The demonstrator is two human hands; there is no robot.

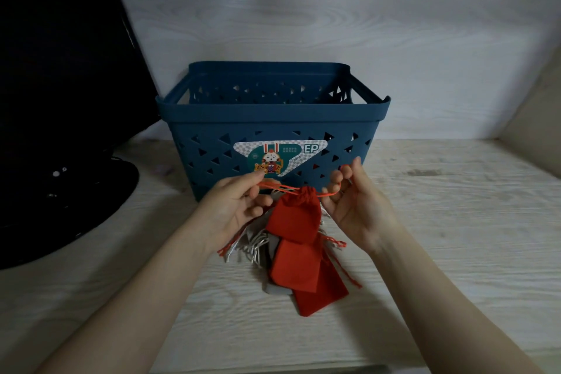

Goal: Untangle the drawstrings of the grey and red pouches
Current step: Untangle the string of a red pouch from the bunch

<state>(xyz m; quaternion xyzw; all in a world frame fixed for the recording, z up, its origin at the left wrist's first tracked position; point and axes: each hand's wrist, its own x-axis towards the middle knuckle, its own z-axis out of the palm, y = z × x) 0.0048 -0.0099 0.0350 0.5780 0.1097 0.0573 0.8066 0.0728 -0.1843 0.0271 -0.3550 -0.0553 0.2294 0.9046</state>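
Head view: a red pouch [294, 215] hangs in the air just in front of a blue basket [273, 118]. Its top is pulled tight, and its orange strings [277, 187] run out to both sides. The left hand [233, 206] pinches the strings on one side between thumb and finger. The right hand [356, 200] pinches the strings on the other side, with its fingers curled round them.

Under the hanging pouch more red pouches [306, 276] lie in a heap on the pale wooden table [455, 237]. Grey pouches [252, 244] lie mixed in with them, partly hidden, with pale strings sticking out. Loose orange strings trail out at both edges of the heap.

The basket has little triangle holes and a sticker [279, 158] with a rabbit picture on its front wall. A big black thing [60, 100] stands at the left of the table.
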